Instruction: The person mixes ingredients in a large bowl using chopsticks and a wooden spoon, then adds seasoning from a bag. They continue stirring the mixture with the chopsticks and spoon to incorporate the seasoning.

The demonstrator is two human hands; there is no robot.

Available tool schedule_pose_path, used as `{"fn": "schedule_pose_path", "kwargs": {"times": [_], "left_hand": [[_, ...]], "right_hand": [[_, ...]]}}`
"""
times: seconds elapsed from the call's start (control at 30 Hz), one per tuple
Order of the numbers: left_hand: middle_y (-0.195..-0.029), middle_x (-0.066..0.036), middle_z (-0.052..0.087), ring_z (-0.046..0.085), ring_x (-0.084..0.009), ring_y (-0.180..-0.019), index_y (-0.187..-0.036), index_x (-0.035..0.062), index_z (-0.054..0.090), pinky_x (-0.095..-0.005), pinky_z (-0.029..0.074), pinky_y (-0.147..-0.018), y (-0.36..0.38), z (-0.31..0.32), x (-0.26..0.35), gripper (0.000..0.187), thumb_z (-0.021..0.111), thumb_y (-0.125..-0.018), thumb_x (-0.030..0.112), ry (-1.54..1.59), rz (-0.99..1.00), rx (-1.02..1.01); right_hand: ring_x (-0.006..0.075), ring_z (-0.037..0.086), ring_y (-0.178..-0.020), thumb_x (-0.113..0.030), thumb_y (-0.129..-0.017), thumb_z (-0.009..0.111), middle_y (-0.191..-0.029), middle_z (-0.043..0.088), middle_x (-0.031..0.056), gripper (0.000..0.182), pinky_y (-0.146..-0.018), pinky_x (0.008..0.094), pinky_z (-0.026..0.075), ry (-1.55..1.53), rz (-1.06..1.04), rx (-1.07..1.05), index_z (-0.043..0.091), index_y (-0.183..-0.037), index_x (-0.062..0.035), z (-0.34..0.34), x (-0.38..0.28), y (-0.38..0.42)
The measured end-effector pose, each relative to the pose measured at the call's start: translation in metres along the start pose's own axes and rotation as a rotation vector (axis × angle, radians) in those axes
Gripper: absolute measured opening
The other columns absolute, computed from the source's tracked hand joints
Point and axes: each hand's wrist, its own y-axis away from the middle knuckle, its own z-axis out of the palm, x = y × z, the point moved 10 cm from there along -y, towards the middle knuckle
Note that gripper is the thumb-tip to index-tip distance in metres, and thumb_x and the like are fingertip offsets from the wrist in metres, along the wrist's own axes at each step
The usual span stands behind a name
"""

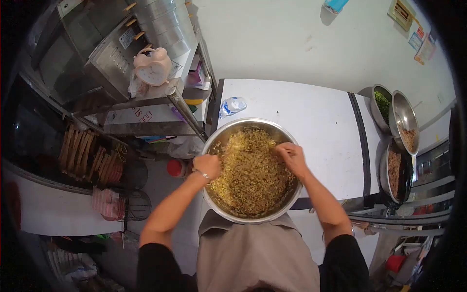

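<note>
A wide steel basin stands in front of me at the near edge of the white table, close against my apron. Inside it is a chopped, yellow-green and brown mixture. My left hand is closed in a fist over the basin's left side, its fingers tucked from view. Over the right side, my right hand has its fingers bent and pressed together above the mixture's edge. What either hand holds, if anything, is too small or hidden to make out.
A crumpled blue-and-white plastic packet lies on the white table behind the basin. Steel bowls with greens and brown food stand at the right. At the left, a metal shelf carries a pink alarm clock.
</note>
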Motion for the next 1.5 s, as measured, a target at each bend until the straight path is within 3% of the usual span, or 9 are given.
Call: {"fn": "schedule_pose_path", "kwargs": {"times": [0.23, 0.37, 0.6, 0.67, 0.87, 1.17, 1.27, 1.4, 1.5], "left_hand": [[-0.074, -0.018, 0.069, 0.069, -0.0369, -0.07, -0.079, 0.0082, 0.075, -0.0459, 0.055, -0.066, 0.04, -0.054, 0.001, 0.028, 0.06, -0.087, 0.031, 0.11, 0.228, -0.022], [-0.075, -0.018, 0.07, 0.069, -0.0365, -0.07, -0.076, 0.0084, 0.073, -0.0463, 0.056, -0.067, -0.011, -0.036, 0.006, 0.029, 0.061, -0.086, 0.033, -0.06, 0.035, 0.042], [-0.078, -0.02, 0.07, 0.071, -0.0365, -0.075, -0.08, 0.0103, 0.075, -0.0448, 0.056, -0.069, 0.039, -0.065, 0.021, 0.022, 0.06, -0.082, 0.027, -0.021, 0.257, -0.046], [-0.083, -0.018, 0.071, 0.071, -0.0348, -0.08, -0.086, 0.0116, 0.075, -0.0442, 0.056, -0.07, 0.042, -0.07, -0.002, 0.02, 0.062, -0.081, 0.025, -0.132, 0.171, -0.107], [-0.086, -0.02, 0.071, 0.071, -0.0355, -0.082, -0.084, 0.0071, 0.075, -0.0461, 0.055, -0.073, 0.025, -0.006, 0.022, 0.02, 0.065, -0.076, 0.022, 0.073, 0.08, -0.127], [-0.088, -0.018, 0.072, 0.071, -0.032, -0.085, -0.088, 0.0055, 0.074, -0.0438, 0.056, -0.073, 0.047, -0.069, 0.009, 0.027, 0.067, -0.077, 0.029, -0.2, 0.178, -0.304], [-0.093, -0.018, 0.072, 0.071, -0.0315, -0.089, -0.094, 0.0037, 0.073, -0.044, 0.055, -0.079, 0.065, -0.008, 0.003, 0.028, 0.064, -0.077, 0.024, -0.113, 0.107, -0.392], [-0.074, -0.019, 0.07, 0.068, -0.0336, -0.067, -0.077, 0.0022, 0.073, -0.0428, 0.053, -0.065, 0.05, 0.049, 0.005, 0.024, 0.065, -0.078, 0.025, 0.461, 0.065, -0.343], [-0.068, -0.019, 0.067, 0.064, -0.0319, -0.06, -0.076, 0.0047, 0.074, -0.0428, 0.051, -0.062, 0.048, -0.016, 0.022, 0.025, 0.065, -0.081, 0.028, 0.303, 0.203, -0.213]], "right_hand": [[0.0211, 0.063, -0.074, -0.012, -0.093, 0.061, -0.083, 0.067, 0.0114, 0.016, -0.067, 0.034, 0.051, -0.198, 0.038, -0.301, 0.07, -0.097, 0.0005, -0.017, -0.046, 0.007], [0.0224, 0.063, -0.077, -0.02, -0.094, 0.062, -0.085, 0.067, 0.0118, 0.021, -0.07, 0.0353, 0.051, -0.087, -0.079, -0.006, 0.07, -0.098, -0.0004, -0.013, -0.002, -0.025], [0.0213, 0.062, -0.081, -0.011, -0.093, 0.06, -0.085, 0.066, 0.0119, 0.015, -0.07, 0.033, 0.05, -0.141, -0.015, -0.371, 0.069, -0.097, 0.0003, -0.009, -0.05, 0.004], [0.0173, 0.062, -0.072, -0.011, -0.094, 0.058, -0.08, 0.064, 0.0091, 0.016, -0.064, 0.0304, 0.05, -0.036, -0.113, -0.238, 0.068, -0.094, 0.0008, -0.037, -0.06, 0.013], [0.0116, 0.057, -0.055, -0.014, -0.095, 0.059, -0.075, 0.062, 0.0053, 0.019, -0.052, 0.0267, 0.047, -0.516, 0.35, -0.025, 0.068, -0.088, 0.0017, 0.027, 0.045, 0.033], [0.0162, 0.064, -0.071, -0.014, -0.092, 0.059, -0.079, 0.068, 0.0089, 0.018, -0.065, 0.0321, 0.053, 0.417, 0.082, -0.332, 0.069, -0.088, 0.0006, -0.021, -0.049, 0.027], [0.0137, 0.063, -0.068, -0.016, -0.092, 0.06, -0.074, 0.066, 0.007, 0.02, -0.062, 0.0291, 0.052, -0.279, 0.391, -0.198, 0.067, -0.084, 0.0013, 0.002, 0.029, 0.073], [0.0103, 0.057, -0.061, -0.016, -0.093, 0.059, -0.067, 0.061, 0.0039, 0.023, -0.056, 0.0273, 0.048, -0.42, 0.364, -0.046, 0.064, -0.079, 0.0014, 0.034, 0.004, 0.071], [0.0132, 0.056, -0.057, -0.017, -0.093, 0.057, -0.063, 0.059, 0.0049, 0.024, -0.054, 0.0286, 0.047, -0.52, 0.313, -0.063, 0.065, -0.079, 0.0007, 0.025, -0.04, 0.048]]}}
